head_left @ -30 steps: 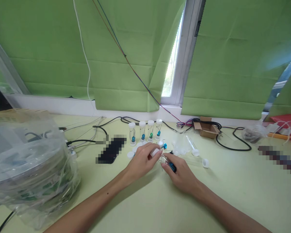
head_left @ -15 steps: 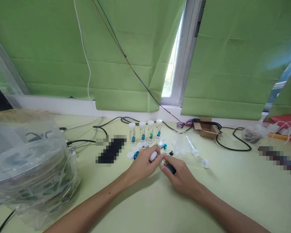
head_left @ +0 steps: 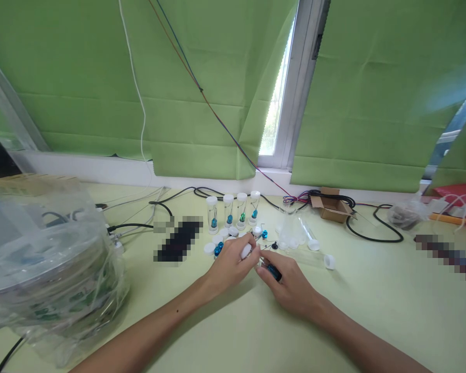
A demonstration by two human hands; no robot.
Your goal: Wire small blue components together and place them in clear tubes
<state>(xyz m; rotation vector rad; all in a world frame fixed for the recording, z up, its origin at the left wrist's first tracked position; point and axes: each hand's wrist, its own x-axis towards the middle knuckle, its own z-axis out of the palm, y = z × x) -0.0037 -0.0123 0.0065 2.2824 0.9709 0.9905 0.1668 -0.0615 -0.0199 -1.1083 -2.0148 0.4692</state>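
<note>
Pinched in my left hand (head_left: 231, 256) is a white round cap (head_left: 246, 251). My right hand (head_left: 289, 280) is closed around a small screwdriver (head_left: 274, 271) with a blue and black handle, its thin shaft angled up and left toward the cap. The fingertips of both hands meet, hiding where shaft and cap come together. Just beyond them lie blue parts (head_left: 218, 248), another blue part with a bent wire (head_left: 264, 234), a small black part (head_left: 274, 245) and loose white caps (head_left: 208, 248).
Several capped clear tubes (head_left: 212, 215) with blue or green parts inside stand behind my hands. Clear tubes (head_left: 293, 233) lie to the right, near a small cardboard box (head_left: 330, 207) and black cable (head_left: 373, 238). Plastic-wrapped reels (head_left: 54, 280) fill the left side.
The screwdriver and the cap have shifted very slightly between my fingers. Both hands keep nearly the same place, and the objects on the table have not moved.
</note>
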